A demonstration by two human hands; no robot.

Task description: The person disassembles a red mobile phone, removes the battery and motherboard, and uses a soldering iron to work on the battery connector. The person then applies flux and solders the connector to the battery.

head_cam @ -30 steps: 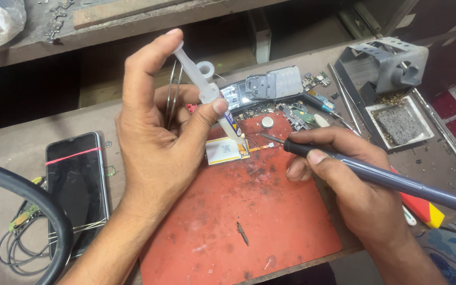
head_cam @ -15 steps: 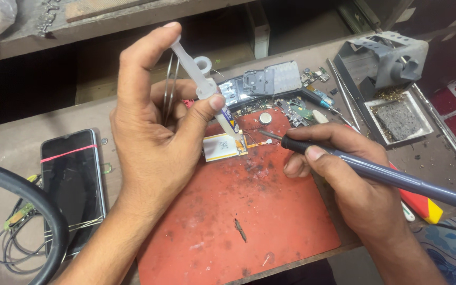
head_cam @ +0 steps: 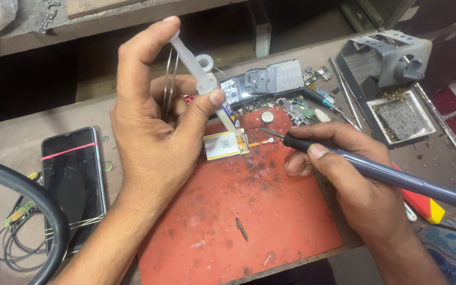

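Scanning from nine o'clock, I see a dark phone (head_cam: 73,184) with a red band lying on the counter (head_cam: 6,153), cables beside it. My left hand (head_cam: 154,132) is clamped on a clear syringe (head_cam: 204,79), index finger on its plunger, tweezers (head_cam: 169,79) tucked behind; its nozzle tip touches a small white battery (head_cam: 221,145) at the red mat's (head_cam: 249,221) twelve o'clock edge. At three o'clock my right hand (head_cam: 354,179) grips a soldering iron (head_cam: 376,170), tip just beside the battery's wires. A metal iron stand (head_cam: 391,58) sits at two o'clock.
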